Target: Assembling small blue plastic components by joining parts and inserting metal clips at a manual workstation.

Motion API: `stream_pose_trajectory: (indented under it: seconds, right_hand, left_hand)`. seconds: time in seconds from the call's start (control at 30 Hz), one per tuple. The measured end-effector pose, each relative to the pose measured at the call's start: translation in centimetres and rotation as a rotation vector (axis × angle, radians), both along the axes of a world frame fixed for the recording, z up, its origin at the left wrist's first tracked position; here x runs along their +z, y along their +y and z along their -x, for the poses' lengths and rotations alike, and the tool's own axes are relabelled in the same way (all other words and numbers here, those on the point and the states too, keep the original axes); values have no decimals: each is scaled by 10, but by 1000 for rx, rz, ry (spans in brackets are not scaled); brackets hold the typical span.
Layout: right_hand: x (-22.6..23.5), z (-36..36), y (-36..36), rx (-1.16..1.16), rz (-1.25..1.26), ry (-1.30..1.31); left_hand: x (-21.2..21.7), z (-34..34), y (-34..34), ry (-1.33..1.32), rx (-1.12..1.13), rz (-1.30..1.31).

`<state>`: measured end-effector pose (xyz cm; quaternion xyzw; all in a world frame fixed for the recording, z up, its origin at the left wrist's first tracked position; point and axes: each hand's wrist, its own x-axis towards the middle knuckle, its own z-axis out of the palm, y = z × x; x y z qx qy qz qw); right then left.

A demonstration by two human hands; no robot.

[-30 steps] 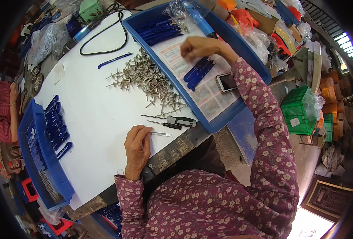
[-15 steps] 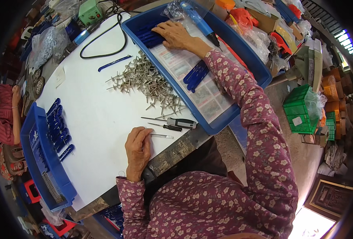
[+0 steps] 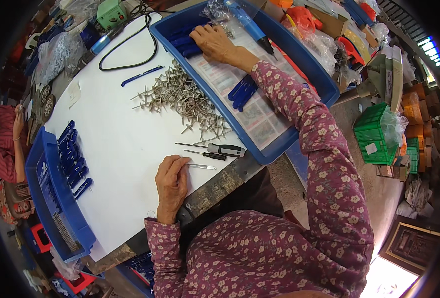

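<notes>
Right hand: the right hand (image 3: 212, 42), at twelve o'clock in the view, is palm down with fingers partly bent over the blue handles (image 3: 184, 43); I cannot tell whether it grips any.
Blue handles: bunched in the large blue tray (image 3: 265, 157), toward its eleven o'clock end.
Smaller bunch: a few blue strips (image 3: 243, 93) lie in that tray at five o'clock from the right hand.
Left hand: the left hand (image 3: 172, 184), at eight o'clock, is loosely curled, fingertips at a flat metal tool (image 3: 202, 167); whether pinching it is unclear.
Screwdrivers: two screwdrivers (image 3: 226, 150) lie at two o'clock from the left hand.
Metal pins: heaped metal pins (image 3: 183, 97) sit at eleven o'clock.
</notes>
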<state>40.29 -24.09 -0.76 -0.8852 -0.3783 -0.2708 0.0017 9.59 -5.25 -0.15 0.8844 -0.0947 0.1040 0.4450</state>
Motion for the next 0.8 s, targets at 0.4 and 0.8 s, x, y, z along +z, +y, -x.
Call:
stream_pose_trajectory:
  seconds: [0.4,0.8]
  right_hand:
    - [-3,0,-9,6,97,60]
    - [8,20,-38,115,234,139]
  left_hand:
    - [-1,1,2,46,-10,-3]
    - [2,1,0,61,-13,7]
